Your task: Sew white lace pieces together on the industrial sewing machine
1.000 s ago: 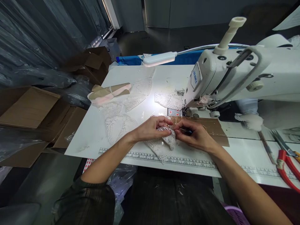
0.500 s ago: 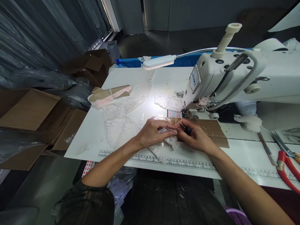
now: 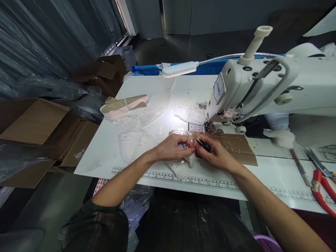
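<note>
My left hand (image 3: 174, 148) is closed in a pinch on a piece of white lace (image 3: 181, 174), which hangs from the fingers onto the table. Against its fingertips is my right hand (image 3: 214, 154), its thumb and index finger pressed together. Inside the right palm sits a small dark tool with a pointed metal tip, apparently thread snips (image 3: 203, 145); the fingers cover most of it. Both hands are just in front of the sewing machine's needle area (image 3: 207, 126), over a brown cardboard strip (image 3: 237, 148). More white lace (image 3: 135, 145) lies spread to the left.
The white sewing machine (image 3: 252, 87) fills the right, with a lamp (image 3: 180, 69) reaching over the table. Red-handled scissors (image 3: 317, 182) lie at the right edge. A rolled bundle (image 3: 126, 104) rests at the left; cardboard boxes (image 3: 34, 120) stand beyond the table edge.
Both hands have shifted slightly left, still meeting at the lace. The dark tool in the right hand has turned a little, its tip now farther left.
</note>
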Action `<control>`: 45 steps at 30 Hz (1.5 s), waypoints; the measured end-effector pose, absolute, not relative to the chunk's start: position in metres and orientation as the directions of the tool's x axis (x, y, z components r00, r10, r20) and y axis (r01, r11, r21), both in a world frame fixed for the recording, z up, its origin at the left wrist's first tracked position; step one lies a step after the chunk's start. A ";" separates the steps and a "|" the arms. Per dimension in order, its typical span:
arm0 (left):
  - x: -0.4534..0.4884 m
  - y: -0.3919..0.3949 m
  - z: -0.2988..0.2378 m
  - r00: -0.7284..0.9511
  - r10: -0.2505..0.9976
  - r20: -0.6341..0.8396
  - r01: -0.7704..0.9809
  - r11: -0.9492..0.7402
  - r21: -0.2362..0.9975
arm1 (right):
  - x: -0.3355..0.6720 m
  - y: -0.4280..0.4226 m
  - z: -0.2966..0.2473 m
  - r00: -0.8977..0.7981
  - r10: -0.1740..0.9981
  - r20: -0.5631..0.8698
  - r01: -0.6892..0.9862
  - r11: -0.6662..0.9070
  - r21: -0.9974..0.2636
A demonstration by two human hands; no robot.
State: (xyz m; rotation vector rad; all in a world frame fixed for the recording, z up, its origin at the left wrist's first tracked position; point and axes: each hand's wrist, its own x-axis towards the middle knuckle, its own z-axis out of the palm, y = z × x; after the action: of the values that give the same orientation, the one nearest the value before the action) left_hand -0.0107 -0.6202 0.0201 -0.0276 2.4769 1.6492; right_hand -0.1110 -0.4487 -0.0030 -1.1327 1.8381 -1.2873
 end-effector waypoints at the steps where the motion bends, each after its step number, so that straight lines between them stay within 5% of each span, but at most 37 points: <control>1: -0.011 -0.621 0.020 -0.985 0.084 -0.149 -0.106 0.383 0.918 | -0.111 -0.448 -0.003 -0.437 -0.899 -0.013 -0.294 0.157 -0.943; 19: -0.012 -0.624 0.018 -0.987 0.101 -0.124 -0.083 0.339 0.937 | -0.115 -0.445 0.003 -0.451 -0.892 0.011 -0.350 0.165 -0.922; 25: -0.014 -0.623 0.019 -0.984 0.145 -0.099 -0.058 0.263 0.963 | -0.108 -0.449 -0.002 -0.480 -0.877 -0.008 -0.173 0.104 -0.979; 32: -0.015 -0.621 0.020 -0.985 0.076 -0.152 -0.131 0.229 0.965 | -0.107 -0.446 -0.001 -0.444 -0.896 0.022 -0.215 0.083 -0.973; 37: -0.013 -0.622 0.022 -0.980 0.163 -0.117 -0.078 0.225 0.971 | -0.099 -0.448 -0.003 -0.448 -0.885 -0.124 0.125 0.075 -0.989; 41: -0.010 -0.622 0.022 -0.988 0.138 -0.066 -0.028 0.262 0.965 | -0.093 -0.451 -0.003 -0.380 -0.881 -0.281 0.470 0.078 -0.879; 45: -0.011 -0.623 0.022 -0.983 0.172 -0.060 -0.015 0.252 0.968 | -0.093 -0.454 -0.001 -0.317 -0.891 -0.326 0.568 0.097 -0.817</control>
State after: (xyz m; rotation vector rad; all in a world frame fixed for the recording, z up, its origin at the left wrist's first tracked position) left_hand -0.0106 -0.6230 0.0218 0.1502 2.3596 1.8271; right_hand -0.0926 -0.4536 -0.0011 -0.3924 1.1422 -1.5344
